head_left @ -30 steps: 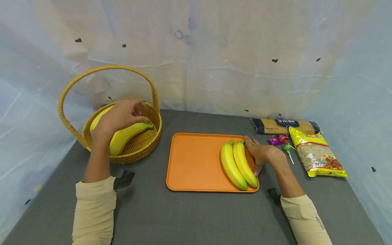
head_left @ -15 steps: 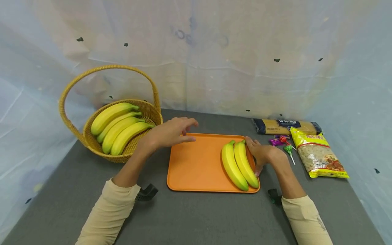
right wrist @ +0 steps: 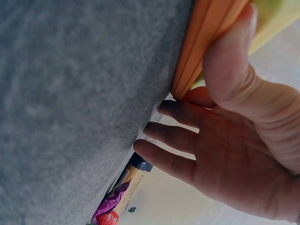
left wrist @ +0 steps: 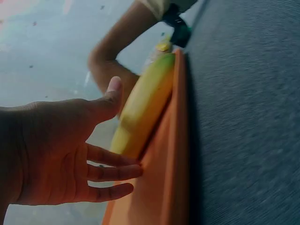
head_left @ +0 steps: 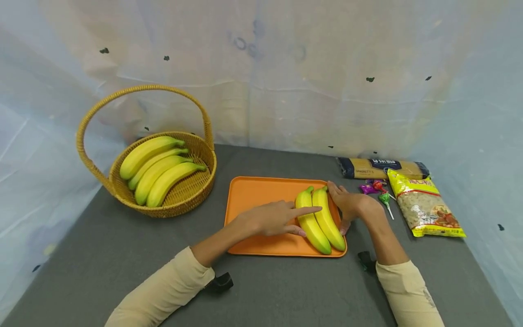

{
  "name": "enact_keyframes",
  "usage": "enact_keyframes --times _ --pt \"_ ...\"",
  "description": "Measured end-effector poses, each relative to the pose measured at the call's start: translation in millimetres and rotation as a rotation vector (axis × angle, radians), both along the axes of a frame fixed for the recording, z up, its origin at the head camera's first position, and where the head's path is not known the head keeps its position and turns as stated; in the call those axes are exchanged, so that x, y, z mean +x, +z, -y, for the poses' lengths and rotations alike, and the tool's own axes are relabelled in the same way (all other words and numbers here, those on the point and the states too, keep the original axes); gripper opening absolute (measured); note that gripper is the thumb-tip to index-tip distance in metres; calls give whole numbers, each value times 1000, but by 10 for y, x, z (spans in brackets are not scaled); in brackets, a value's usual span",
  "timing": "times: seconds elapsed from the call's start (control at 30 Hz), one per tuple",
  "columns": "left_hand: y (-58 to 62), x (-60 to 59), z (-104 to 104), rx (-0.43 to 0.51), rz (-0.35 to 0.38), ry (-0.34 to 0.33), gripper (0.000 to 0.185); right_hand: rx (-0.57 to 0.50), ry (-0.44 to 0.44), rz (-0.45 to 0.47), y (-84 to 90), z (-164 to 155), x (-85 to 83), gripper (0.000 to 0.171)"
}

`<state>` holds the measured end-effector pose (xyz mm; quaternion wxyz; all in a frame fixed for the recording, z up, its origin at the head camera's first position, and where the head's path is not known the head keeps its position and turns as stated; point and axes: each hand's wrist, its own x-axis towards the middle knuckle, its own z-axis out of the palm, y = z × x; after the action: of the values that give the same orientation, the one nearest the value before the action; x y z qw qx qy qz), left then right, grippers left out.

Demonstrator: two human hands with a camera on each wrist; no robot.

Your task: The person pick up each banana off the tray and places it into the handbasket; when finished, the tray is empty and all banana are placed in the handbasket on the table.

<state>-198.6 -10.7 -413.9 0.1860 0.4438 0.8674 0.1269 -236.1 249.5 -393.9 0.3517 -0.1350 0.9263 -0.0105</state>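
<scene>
Two bananas point(head_left: 326, 220) lie side by side at the right end of an orange tray point(head_left: 253, 195). My left hand point(head_left: 271, 218) is over the tray, its index finger stretched across the bananas and its thumb overlapping the nearer one. In the left wrist view that hand point(left wrist: 61, 150) has spread fingers, with a banana point(left wrist: 145, 108) just past the fingertips. My right hand point(head_left: 347, 204) rests against the tray's right edge. The right wrist view has its thumb point(right wrist: 229, 61) on the tray's side point(right wrist: 201, 42) and the other fingers extended, gripping nothing.
A wicker basket point(head_left: 196, 193) with a tall handle stands at the left, holding several bananas point(head_left: 171, 179). Right of the tray lie a spaghetti pack point(head_left: 363, 169), wrapped candies point(head_left: 367, 189), a green lollipop point(head_left: 384, 198) and a yellow food bag point(head_left: 425, 206). Plastic sheeting rises behind the grey table.
My left hand has left the basket and moved right across the tray to the two bananas. My right hand has stayed at the tray's right edge.
</scene>
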Motion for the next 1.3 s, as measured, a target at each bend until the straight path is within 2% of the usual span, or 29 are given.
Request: enact_keyframes --times 0.07,0.17,0.47,0.7,0.87,1.0,1.13,1.3 --pt "-42 25 -36 -16 -9 -6 69 -4 5 -3 -8 -4 -7 148" --pt "-66 54 -55 -30 -8 26 61 -16 -4 7 -9 -9 -12 148" --pt "-25 68 -14 15 58 230 34 -25 -11 16 -2 1 -13 149" --pt "28 23 24 48 57 272 15 -30 -31 28 -6 -9 -6 149" --pt "153 -23 117 61 44 309 22 -42 -37 31 -2 -19 -11 149" --pt "311 -82 253 122 12 330 30 -46 -39 34 -9 -23 -10 150" --pt "505 -137 452 171 -44 371 42 -46 -31 28 -12 -22 -9 150" --pt "730 -193 782 219 -122 460 49 -54 -28 30 -23 -11 -13 150"
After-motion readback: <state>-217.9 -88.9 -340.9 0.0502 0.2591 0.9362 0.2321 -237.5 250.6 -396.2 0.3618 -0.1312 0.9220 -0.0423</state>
